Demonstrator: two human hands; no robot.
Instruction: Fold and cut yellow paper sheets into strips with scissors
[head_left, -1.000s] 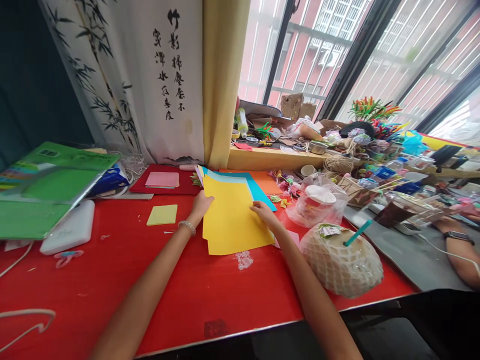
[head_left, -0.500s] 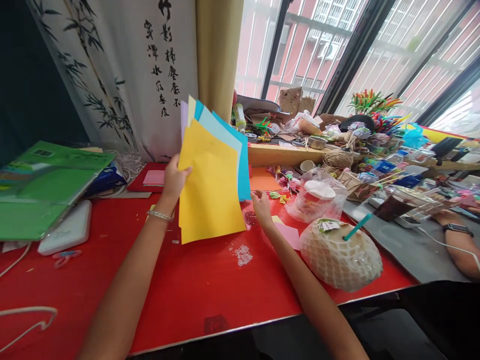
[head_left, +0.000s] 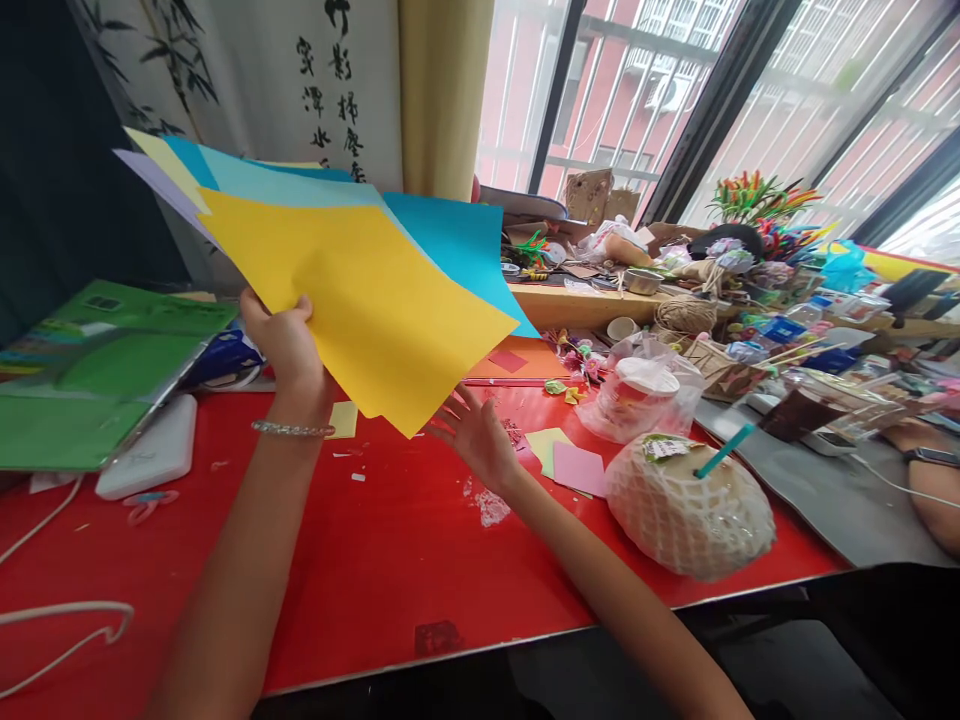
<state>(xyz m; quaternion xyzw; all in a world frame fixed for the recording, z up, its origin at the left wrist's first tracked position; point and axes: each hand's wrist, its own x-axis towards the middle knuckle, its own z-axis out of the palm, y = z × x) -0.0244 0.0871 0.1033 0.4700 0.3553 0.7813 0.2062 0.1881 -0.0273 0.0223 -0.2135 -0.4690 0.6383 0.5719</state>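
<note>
My left hand [head_left: 289,340] grips a fanned stack of coloured paper sheets [head_left: 360,300] at its lower left edge, thumb on top. Yellow lies foremost, with light blue, bright blue, pale yellow and lilac sheets behind it. The stack is tilted above the red table [head_left: 360,600]. Just under the yellow sheet's lower corner is my right hand [head_left: 480,435], fingers spread and holding nothing; whether a fingertip touches the paper I cannot tell. Small pink and pale yellow paper squares [head_left: 577,468] lie beside the right wrist.
A coconut in white netting with a straw [head_left: 690,505] sits right of my right forearm. Behind it stands a bagged cup [head_left: 637,390]. Green plastic-wrapped packs [head_left: 97,380] and scissors [head_left: 150,505] lie at left. Another person's arm [head_left: 934,480] rests at far right.
The paper stack has swung from upright to a flatter, leftward tilt, fanning out. My left hand has moved left and turned. My right hand has shifted left and down, with its fingers spread.
</note>
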